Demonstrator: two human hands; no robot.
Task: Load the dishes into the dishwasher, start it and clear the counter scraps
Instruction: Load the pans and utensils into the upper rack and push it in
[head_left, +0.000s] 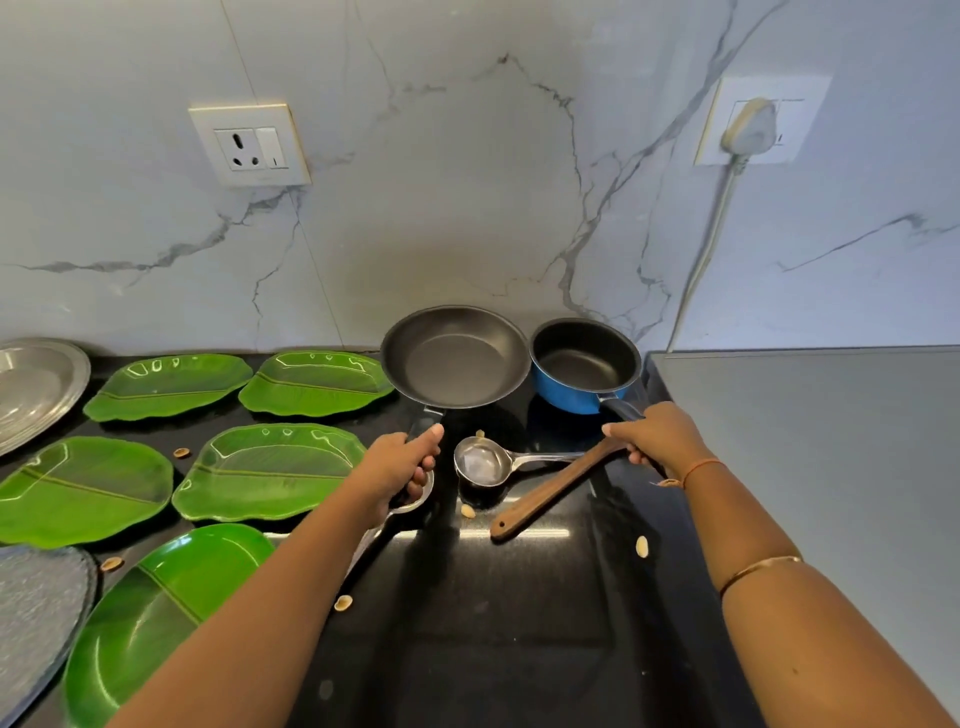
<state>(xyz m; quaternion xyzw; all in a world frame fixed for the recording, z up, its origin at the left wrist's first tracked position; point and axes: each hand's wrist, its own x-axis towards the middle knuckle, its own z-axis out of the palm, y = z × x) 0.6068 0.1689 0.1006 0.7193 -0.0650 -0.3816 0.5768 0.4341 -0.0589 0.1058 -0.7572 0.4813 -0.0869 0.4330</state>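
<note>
My left hand (404, 464) is closed around the handle of a black frying pan (455, 356) at the back of the black counter (498, 623). My right hand (657, 435) grips the handle of a blue saucepan (584, 368) just right of the pan. Between my hands lie a steel ladle (485, 462) and a wooden spatula (556, 491). Another steel utensil (410, 506) lies partly hidden under my left hand. Several green leaf-shaped plates (270, 470) cover the left of the counter. Nut-shell scraps (642, 546) are scattered on the counter.
A steel plate (31, 384) sits at the far left back, a textured glass plate (36, 608) at the near left. A grey appliance top (831, 441) borders the counter on the right. Marble wall behind with a socket (249, 144) and a plugged-in cable (748, 130).
</note>
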